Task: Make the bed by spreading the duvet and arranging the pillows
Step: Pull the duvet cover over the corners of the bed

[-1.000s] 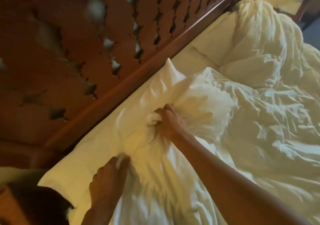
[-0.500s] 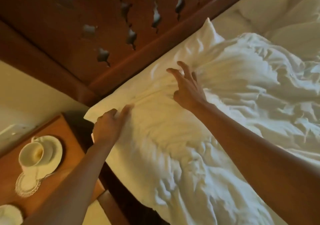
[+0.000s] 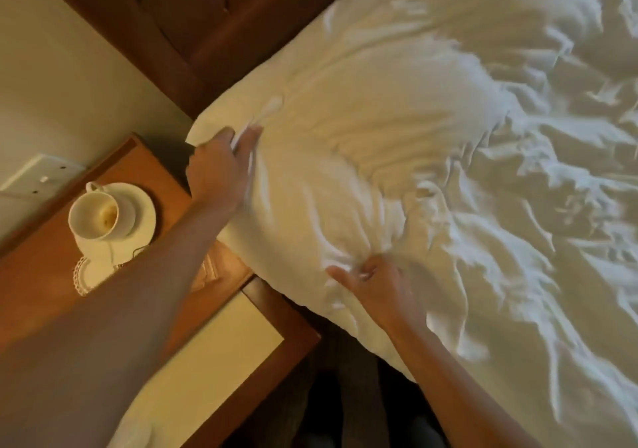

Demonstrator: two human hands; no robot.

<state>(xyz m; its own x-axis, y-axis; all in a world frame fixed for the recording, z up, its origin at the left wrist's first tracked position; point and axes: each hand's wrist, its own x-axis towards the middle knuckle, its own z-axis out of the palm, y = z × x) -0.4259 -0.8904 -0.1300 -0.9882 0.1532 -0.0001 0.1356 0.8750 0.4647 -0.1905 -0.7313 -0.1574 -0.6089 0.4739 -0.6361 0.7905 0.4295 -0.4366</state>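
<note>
My left hand [image 3: 221,168] pinches the duvet [image 3: 397,130] at its far left corner, fabric between the fingers. My right hand [image 3: 379,290] sits on the near edge; blur hides its grip.

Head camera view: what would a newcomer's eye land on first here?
The rumpled white duvet fills the right of the frame, with the left hand at its corner and the right hand on its near edge. At left, a white cup on a saucer sits on the wooden bedside table.
</note>
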